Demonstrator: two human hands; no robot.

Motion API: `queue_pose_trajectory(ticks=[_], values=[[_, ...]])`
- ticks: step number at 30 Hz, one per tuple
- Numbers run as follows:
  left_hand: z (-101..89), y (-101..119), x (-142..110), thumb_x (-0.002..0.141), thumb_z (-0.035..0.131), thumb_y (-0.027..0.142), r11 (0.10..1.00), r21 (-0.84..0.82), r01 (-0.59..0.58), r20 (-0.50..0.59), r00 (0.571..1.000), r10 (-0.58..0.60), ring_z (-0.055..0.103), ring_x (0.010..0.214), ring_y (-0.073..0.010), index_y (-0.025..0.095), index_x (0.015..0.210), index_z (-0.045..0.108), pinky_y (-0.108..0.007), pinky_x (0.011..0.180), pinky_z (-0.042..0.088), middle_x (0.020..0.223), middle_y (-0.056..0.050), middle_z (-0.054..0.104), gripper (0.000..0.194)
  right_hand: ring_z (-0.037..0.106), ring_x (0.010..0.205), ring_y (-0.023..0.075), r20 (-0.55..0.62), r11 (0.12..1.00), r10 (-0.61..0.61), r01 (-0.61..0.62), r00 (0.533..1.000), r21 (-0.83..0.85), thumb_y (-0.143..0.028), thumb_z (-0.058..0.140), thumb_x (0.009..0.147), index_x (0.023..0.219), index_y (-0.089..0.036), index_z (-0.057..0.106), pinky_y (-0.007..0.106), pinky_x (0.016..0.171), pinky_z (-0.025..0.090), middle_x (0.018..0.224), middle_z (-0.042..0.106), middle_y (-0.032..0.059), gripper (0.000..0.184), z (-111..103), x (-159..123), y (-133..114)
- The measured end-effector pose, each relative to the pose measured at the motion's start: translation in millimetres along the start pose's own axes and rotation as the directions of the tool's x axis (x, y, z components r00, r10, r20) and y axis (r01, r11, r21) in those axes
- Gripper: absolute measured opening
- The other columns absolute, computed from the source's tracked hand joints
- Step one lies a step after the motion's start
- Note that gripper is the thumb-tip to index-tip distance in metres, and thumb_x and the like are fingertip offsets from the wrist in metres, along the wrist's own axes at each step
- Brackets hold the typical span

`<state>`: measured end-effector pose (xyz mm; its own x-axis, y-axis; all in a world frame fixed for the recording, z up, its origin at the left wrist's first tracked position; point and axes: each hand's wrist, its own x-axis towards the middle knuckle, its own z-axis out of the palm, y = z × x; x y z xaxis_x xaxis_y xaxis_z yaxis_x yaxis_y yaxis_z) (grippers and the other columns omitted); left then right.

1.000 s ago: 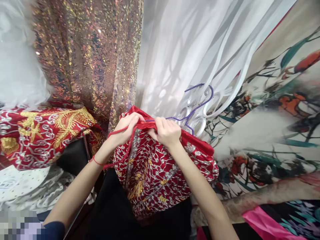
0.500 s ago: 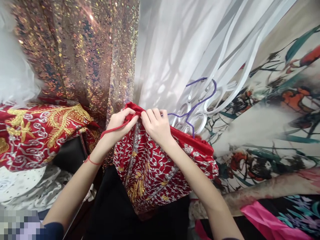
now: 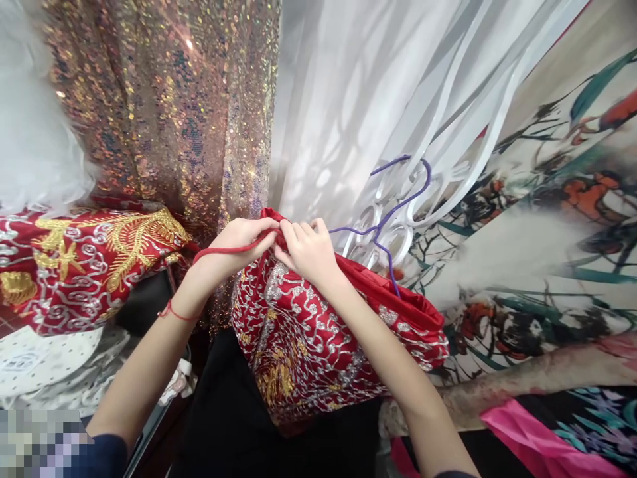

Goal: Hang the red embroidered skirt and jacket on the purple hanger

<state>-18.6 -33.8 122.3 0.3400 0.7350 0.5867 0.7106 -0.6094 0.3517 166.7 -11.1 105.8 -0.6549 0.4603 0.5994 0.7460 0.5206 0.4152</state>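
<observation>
A red garment [image 3: 318,325] with silver and gold embroidery hangs in front of me, its plain red waistband [image 3: 413,305] along the top. My left hand [image 3: 239,242] pinches the band's left corner, and a red cord [image 3: 223,251] runs from the fingers back over the wrist. Close beside it, my right hand [image 3: 308,249] is closed on the same edge, fingertips nearly touching the left ones. What lies right between the fingertips is hidden. A purple hanger [image 3: 385,222] reaches down into the waistband, right of my right hand.
Another red embroidered garment [image 3: 114,259] lies at the left, above white polka-dot fabric [image 3: 54,358]. Behind hang a sequined cloth [image 3: 164,99] and a white curtain [image 3: 323,99]. A white scrolled metal frame [image 3: 492,133] and flower-printed fabric [image 3: 562,265] stand to the right.
The waistband's right part has dropped and swung right, showing more of its opening. The hanger's lower arm tilts further down. My hands stay together at the corner, with the left hand slightly shifted.
</observation>
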Motion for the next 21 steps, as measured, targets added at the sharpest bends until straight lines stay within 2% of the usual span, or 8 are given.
queue_pose_trajectory(ticks=[3,6,9,11,13,15,18,21], values=[[-3.5,7,2,0.092,0.044,0.031,0.979,0.204,-0.017,-0.038,0.999,0.025,0.068,0.077,-0.0207,0.019,0.108,0.071,-0.03,0.07,0.05,0.092,-0.009,0.075,0.033,0.058,0.079,0.0221,-0.007,0.999,0.044,-0.045,0.999,-0.027,-0.042,0.034,0.107,0.118,-0.008,0.061,0.037,0.077,0.029,0.085,0.071,0.0102,0.045,0,3,-2],[-13.2,16,-2,0.088,0.05,0.028,0.979,0.202,0.0,-0.105,0.994,0.021,0.065,0.07,-0.0178,0.019,0.107,0.07,-0.027,0.065,0.048,0.081,-0.005,0.072,0.029,0.058,0.075,0.0206,0.011,0.999,0.02,-0.02,1.0,-0.035,-0.039,0.033,0.108,0.104,-0.012,0.064,0.036,0.07,0.027,0.081,0.07,0.0096,0.041,-1,4,0],[-24.8,22,-6,0.085,0.051,0.024,0.994,-0.075,0.076,-0.172,0.981,-0.088,0.058,0.057,-0.0126,0.019,0.092,0.07,-0.026,0.058,0.046,0.068,-0.002,0.068,0.022,0.057,0.072,0.018,0.018,0.999,-0.028,0.029,0.999,-0.033,-0.031,0.031,0.109,0.099,-0.014,0.064,0.034,0.065,0.026,0.08,0.069,0.008,0.038,-3,2,4],[-31.6,21,-3,0.084,0.05,0.022,0.933,-0.328,0.146,-0.1,0.977,-0.188,0.056,0.052,-0.0113,0.018,0.084,0.069,-0.025,0.052,0.045,0.065,-0.002,0.066,0.019,0.057,0.069,0.0166,0.012,0.999,-0.033,0.033,0.999,-0.028,-0.03,0.03,0.109,0.098,-0.014,0.064,0.033,0.064,0.025,0.078,0.069,0.0072,0.039,-5,1,4],[-36.1,19,7,0.082,0.051,0.022,0.834,-0.513,0.204,0.019,0.974,-0.227,0.057,0.05,-0.0118,0.018,0.082,0.068,-0.026,0.049,0.046,0.062,-0.003,0.066,0.017,0.057,0.066,0.0156,-0.009,1.0,-0.018,0.018,1.0,-0.009,-0.033,0.031,0.109,0.096,-0.014,0.064,0.033,0.063,0.025,0.077,0.07,0.0067,0.039,-7,0,1],[-36.6,16,22,0.082,0.051,0.022,0.755,-0.613,0.231,0.059,0.967,-0.248,0.062,0.055,-0.0136,0.017,0.084,0.069,-0.027,0.053,0.05,0.064,-0.005,0.067,0.018,0.056,0.063,0.015,-0.046,1.0,0.015,-0.015,0.999,0.019,-0.033,0.035,0.107,0.098,-0.013,0.064,0.032,0.063,0.027,0.075,0.07,0.0059,0.036,-10,0,-5],[-27.6,11,45,0.086,0.047,0.024,0.691,-0.694,0.201,0.009,0.963,-0.271,0.072,0.077,-0.0173,0.015,0.096,0.07,-0.031,0.07,0.059,0.083,-0.011,0.074,0.026,0.054,0.058,0.0146,-0.104,0.997,0.072,-0.067,0.992,0.044,-0.027,0.039,0.101,0.102,-0.011,0.064,0.032,0.061,0.028,0.068,0.069,0.0037,0.029,-14,-2,-12],[-9.2,6,53,0.092,0.048,0.033,0.731,-0.667,0.144,-0.007,0.98,-0.2,0.071,0.099,-0.019,0.015,0.104,0.07,-0.034,0.088,0.058,0.099,-0.012,0.076,0.03,0.051,0.057,0.0149,-0.14,0.997,0.074,-0.069,0.987,0.038,-0.023,0.04,0.099,0.102,-0.011,0.065,0.032,0.061,0.028,0.065,0.066,0.0027,0.028,-16,-5,-12]])
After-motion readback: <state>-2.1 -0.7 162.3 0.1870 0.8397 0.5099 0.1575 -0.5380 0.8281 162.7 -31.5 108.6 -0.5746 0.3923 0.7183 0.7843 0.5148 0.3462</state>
